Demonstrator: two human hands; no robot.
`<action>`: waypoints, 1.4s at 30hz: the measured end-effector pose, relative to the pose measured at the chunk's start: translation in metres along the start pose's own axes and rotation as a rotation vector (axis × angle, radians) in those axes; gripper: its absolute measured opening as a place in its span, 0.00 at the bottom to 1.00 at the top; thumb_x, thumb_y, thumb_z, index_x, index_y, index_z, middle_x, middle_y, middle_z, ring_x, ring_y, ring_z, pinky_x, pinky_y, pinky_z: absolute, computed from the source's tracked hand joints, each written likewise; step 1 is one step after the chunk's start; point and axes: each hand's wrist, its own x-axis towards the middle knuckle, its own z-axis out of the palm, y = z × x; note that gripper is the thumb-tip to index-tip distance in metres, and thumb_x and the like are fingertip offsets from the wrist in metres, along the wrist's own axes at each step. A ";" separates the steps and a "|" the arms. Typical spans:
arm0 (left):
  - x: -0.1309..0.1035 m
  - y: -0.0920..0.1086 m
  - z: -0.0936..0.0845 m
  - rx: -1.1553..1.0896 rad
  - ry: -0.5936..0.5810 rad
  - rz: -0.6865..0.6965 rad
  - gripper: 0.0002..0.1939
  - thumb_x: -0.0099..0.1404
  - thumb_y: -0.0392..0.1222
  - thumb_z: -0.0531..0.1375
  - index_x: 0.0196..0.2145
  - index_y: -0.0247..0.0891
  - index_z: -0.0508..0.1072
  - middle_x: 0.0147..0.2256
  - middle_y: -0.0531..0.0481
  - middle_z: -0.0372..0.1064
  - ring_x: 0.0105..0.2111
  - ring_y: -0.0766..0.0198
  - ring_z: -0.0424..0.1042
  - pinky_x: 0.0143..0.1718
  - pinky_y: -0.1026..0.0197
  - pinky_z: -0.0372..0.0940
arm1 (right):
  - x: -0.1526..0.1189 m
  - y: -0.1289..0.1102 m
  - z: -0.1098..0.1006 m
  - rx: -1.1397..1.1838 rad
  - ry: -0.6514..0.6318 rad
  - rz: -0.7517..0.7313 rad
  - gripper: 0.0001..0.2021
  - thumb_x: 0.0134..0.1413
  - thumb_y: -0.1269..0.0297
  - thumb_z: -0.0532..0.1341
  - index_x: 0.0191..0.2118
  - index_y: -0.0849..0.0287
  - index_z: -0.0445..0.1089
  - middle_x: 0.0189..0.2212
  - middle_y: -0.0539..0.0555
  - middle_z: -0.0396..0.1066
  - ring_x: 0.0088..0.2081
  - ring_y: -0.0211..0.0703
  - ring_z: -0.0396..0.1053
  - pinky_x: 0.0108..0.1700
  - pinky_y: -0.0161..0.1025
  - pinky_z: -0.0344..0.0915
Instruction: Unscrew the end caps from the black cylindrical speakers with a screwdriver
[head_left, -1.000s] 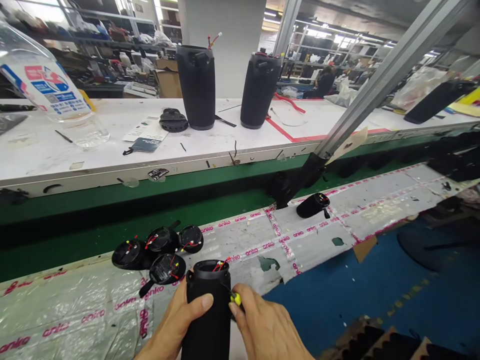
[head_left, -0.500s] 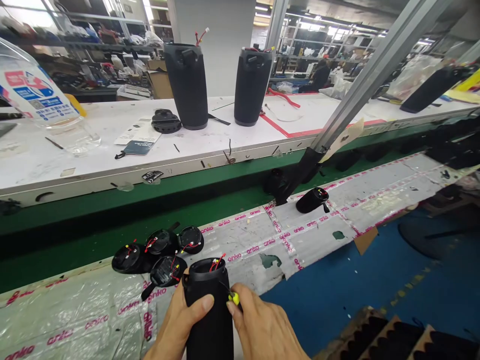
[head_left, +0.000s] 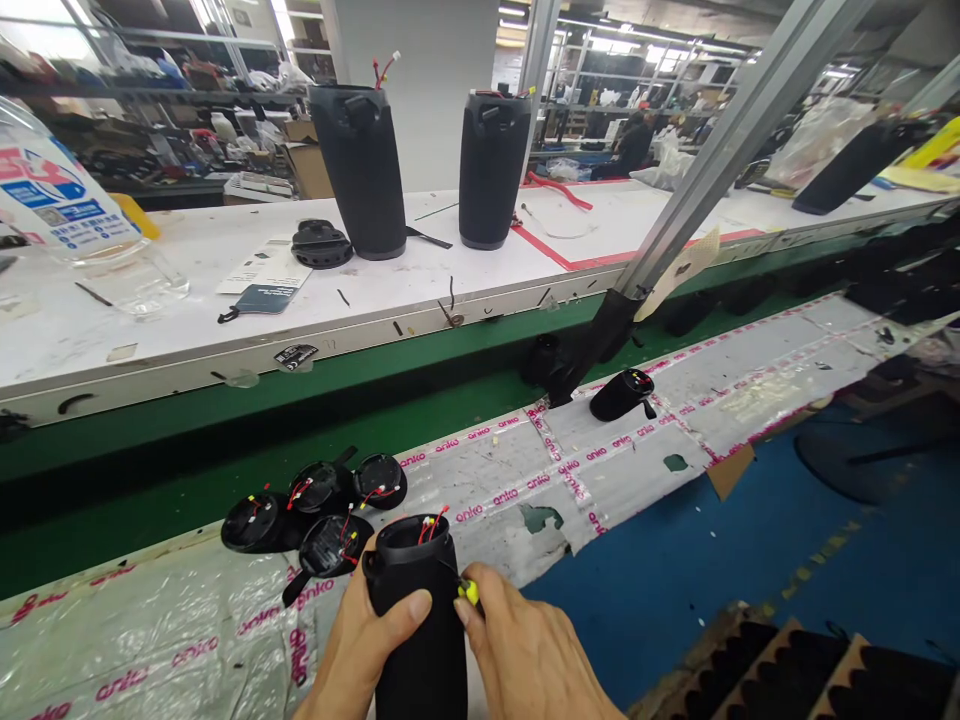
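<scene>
A black cylindrical housing (head_left: 420, 640) stands upright at the bottom centre, red and white wires (head_left: 430, 524) rising from its open top. My left hand (head_left: 364, 640) wraps its left side, thumb across the front. At its upper right edge, my right hand (head_left: 521, 640) pinches a small yellow-green piece (head_left: 468, 591), with a thin dark part reaching to the housing; what this piece is I cannot tell. Just left of the housing, several similar black cylinders with wires (head_left: 330, 543) lie grouped on the plastic-covered bench.
On the white shelf (head_left: 300, 322) stand two black cylinders (head_left: 361, 175), a black round part (head_left: 321, 244) and a clear bottle (head_left: 71, 200). A metal post (head_left: 720, 150) slants down at the right. Another cylinder (head_left: 621, 396) lies on the lower bench (head_left: 495, 470).
The view has shifted slightly, so the shelf items appear a little further left. Both hands keep nearly the same hold on the housing and the yellow-green piece.
</scene>
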 end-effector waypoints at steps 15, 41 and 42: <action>0.009 0.012 -0.010 0.365 0.032 0.220 0.40 0.51 0.58 0.73 0.58 0.42 0.68 0.58 0.40 0.72 0.61 0.36 0.68 0.60 0.44 0.64 | 0.009 -0.016 0.012 -0.241 0.004 0.025 0.11 0.61 0.70 0.62 0.40 0.51 0.57 0.21 0.47 0.72 0.14 0.49 0.70 0.16 0.45 0.42; 0.004 0.013 -0.039 -0.171 -0.020 -0.271 0.30 0.49 0.57 0.74 0.48 0.41 0.78 0.43 0.46 0.84 0.48 0.40 0.80 0.47 0.50 0.74 | 0.020 -0.001 -0.014 0.041 -0.002 -0.075 0.03 0.69 0.67 0.55 0.43 0.51 0.61 0.31 0.46 0.73 0.29 0.47 0.76 0.26 0.45 0.59; 0.004 0.012 -0.039 -0.174 -0.048 -0.278 0.30 0.49 0.56 0.74 0.48 0.41 0.78 0.44 0.45 0.84 0.50 0.39 0.79 0.50 0.48 0.73 | 0.021 0.000 -0.013 -0.014 -0.002 -0.092 0.05 0.66 0.69 0.58 0.43 0.52 0.62 0.30 0.46 0.72 0.29 0.48 0.75 0.26 0.45 0.58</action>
